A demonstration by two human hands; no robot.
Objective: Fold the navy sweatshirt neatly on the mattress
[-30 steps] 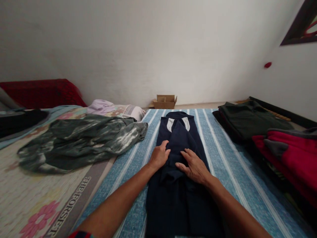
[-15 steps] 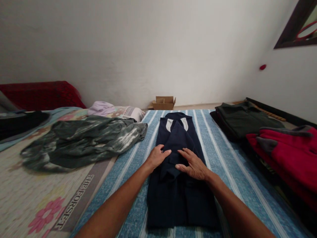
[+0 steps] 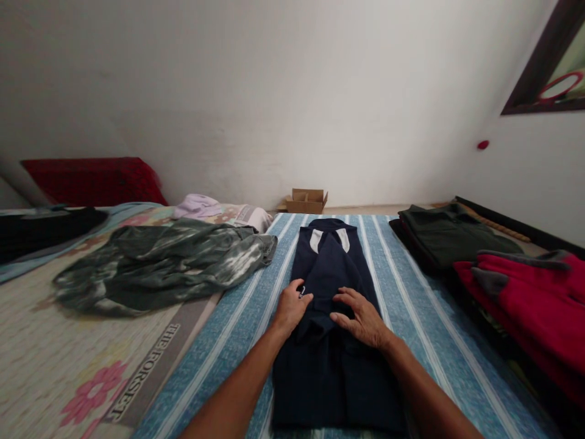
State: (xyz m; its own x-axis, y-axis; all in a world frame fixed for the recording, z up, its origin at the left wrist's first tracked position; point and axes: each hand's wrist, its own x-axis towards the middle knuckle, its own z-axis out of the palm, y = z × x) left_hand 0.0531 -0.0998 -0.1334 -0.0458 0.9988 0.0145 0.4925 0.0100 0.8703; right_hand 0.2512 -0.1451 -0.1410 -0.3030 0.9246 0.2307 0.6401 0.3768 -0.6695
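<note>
A navy jacket (image 3: 326, 268) with two white patches near its collar lies in a long, narrow folded shape, collar end away from me. Its sleeves appear laid inward over the body, with rumpled cloth around the middle. My left hand (image 3: 292, 310) rests at the jacket's left side, thumb and forefinger apart; its other fingers are partly hidden. On the right half, my right hand (image 3: 363, 318) touches the cloth with its fingers spread and slightly bent. Neither hand visibly grips a fold. Beneath the jacket is a blue striped sheet (image 3: 237, 329).
To the left, a grey-green mottled garment (image 3: 169, 265) lies loosely on a floral cover (image 3: 150, 341). A lilac cloth (image 3: 196, 207) and black clothing (image 3: 50, 231) lie beyond. Folded dark clothes (image 3: 452, 235) and a red garment (image 3: 534, 292) are stacked at right. A cardboard box (image 3: 306, 201) stands by the wall.
The view has tilted up slightly, so things sit lower in the picture. Both hands stay on the jacket, and the cloth between them looks a little flatter.
</note>
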